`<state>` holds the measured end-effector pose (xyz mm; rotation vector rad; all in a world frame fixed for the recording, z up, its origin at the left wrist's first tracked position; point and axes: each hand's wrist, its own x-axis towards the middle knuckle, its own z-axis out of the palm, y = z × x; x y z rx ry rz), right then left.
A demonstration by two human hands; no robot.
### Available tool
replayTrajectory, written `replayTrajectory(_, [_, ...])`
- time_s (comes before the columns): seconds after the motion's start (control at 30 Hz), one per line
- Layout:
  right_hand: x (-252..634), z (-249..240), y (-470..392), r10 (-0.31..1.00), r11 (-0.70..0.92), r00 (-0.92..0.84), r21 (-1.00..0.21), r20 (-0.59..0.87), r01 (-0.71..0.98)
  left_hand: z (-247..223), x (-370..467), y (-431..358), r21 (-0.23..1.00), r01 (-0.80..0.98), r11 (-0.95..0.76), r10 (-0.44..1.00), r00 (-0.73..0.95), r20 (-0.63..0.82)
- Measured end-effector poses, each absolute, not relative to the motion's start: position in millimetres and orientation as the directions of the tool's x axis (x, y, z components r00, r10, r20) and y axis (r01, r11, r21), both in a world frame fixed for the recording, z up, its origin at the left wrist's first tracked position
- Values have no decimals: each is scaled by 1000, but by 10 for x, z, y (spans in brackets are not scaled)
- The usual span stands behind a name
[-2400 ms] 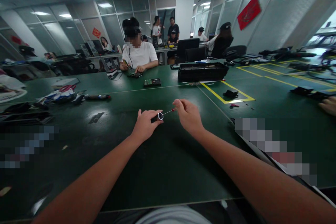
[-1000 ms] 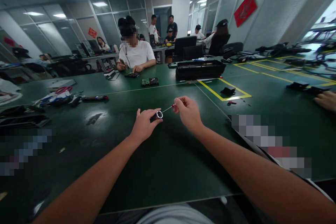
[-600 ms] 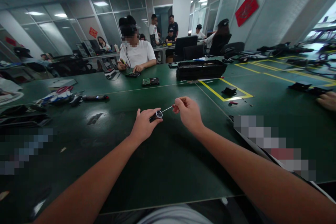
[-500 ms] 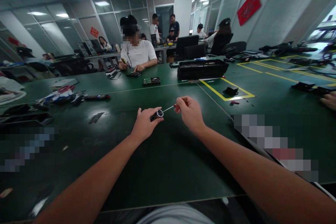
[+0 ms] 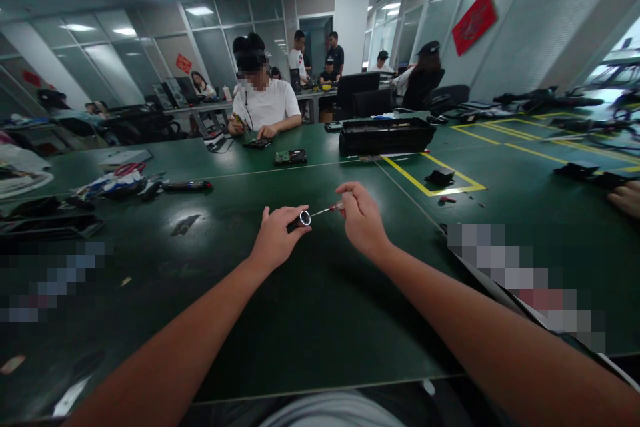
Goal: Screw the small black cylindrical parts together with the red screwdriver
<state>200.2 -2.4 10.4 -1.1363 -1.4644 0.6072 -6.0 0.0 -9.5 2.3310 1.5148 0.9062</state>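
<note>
My left hand (image 5: 278,235) is closed around a small black cylinder (image 5: 303,218), pinched between thumb and fingers. Its round end, ringed in bright silver, faces right. My right hand (image 5: 364,217) grips a screwdriver (image 5: 333,207) by its reddish, see-through handle. The thin metal shaft points left and its tip reaches the ringed end of the cylinder; whether it goes inside I cannot tell. Both hands are held above the green table (image 5: 300,320).
Across the table a person in a white shirt (image 5: 274,107) works on a small dark device. Ahead lie a circuit board (image 5: 290,157) and a long black housing (image 5: 386,136). A black pen-like tool (image 5: 187,185) and a cluttered pile (image 5: 120,183) are at left; a black part (image 5: 440,177) sits within yellow tape.
My right fingers have shifted back along the screwdriver, so more of its reddish handle shows. My left hand keeps its hold on the cylinder. The view has tilted slightly.
</note>
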Motion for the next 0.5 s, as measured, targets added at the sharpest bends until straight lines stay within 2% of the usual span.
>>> replayTrajectory(0.27, [1997, 86, -11, 921, 353, 34, -869, 387, 347, -90, -112, 6, 481, 767, -424, 893, 267, 362])
replayTrajectory(0.4, [1968, 72, 25, 928, 354, 44, -914, 369, 199, -86, -112, 7, 489, 772, -407, 900, 247, 359])
replayTrajectory(0.5, [1970, 59, 91, 965, 253, 82, -967, 249, -41, -70, -75, 11, 470, 749, -468, 872, 303, 385])
